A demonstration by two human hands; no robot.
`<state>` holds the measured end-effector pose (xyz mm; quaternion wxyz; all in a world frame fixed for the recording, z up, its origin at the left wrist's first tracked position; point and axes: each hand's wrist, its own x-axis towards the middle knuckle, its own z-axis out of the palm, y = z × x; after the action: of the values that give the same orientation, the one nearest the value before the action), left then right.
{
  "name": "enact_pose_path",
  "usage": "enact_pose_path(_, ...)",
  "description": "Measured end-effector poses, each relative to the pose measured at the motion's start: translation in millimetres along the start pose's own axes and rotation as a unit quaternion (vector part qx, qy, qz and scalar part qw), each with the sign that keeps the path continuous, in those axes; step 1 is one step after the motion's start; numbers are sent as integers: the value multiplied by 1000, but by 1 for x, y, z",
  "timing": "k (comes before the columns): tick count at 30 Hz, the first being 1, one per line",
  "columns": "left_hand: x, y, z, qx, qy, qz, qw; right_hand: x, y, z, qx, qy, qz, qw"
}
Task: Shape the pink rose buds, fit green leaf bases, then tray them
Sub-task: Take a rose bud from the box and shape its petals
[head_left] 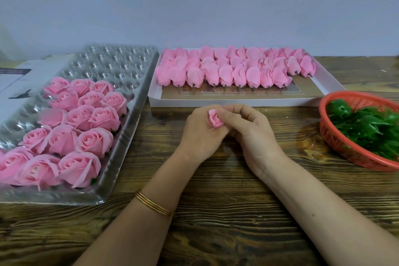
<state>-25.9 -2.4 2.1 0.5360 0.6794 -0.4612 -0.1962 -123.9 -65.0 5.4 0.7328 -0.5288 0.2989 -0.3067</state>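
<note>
We see the two hands together over the wooden table [216, 211], both closed on one rose bud [214, 119]. The left hand [198, 134] cups it from below and the right hand [250, 127] pinches its outer petals at the top. The bud has no leaf base yet, so we judge the shaping is not finished.

The petals look thin, so a strong pull could tear or crease one, and too much pressure from the left hand could flatten the bud. The basket [336, 147] of leaf bases [367, 127] is well apart on the right. Reaching for it means holding the bud with one hand, and it could slip. In the tray [121, 63] the finished roses [86, 136] sit close together, so careless placing may crush a neighbour.
</note>
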Motion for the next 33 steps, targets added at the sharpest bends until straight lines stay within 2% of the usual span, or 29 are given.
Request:
enact_pose_path(14,-2,4,0,16,-2,6,1000,0,-1,0,7,2,-4,1000)
enact_pose_path(17,-1,2,2,-27,7,-19,999,1,0,1,42,0,-8,999)
enact_pose_path(21,1,3,3,-118,78,-48,989,5,1,-2,110,13,-5,994)
enact_pose_path(23,2,3,4,-173,106,-57,977,4,1,-1,80,4,-10,997)
enact_pose_path(28,2,6,8,-272,93,-112,951,-1,6,5,-87,-11,-80,993)
enact_pose_path(33,3,6,12,-318,113,-149,929,-2,9,8,-139,-25,-119,983)
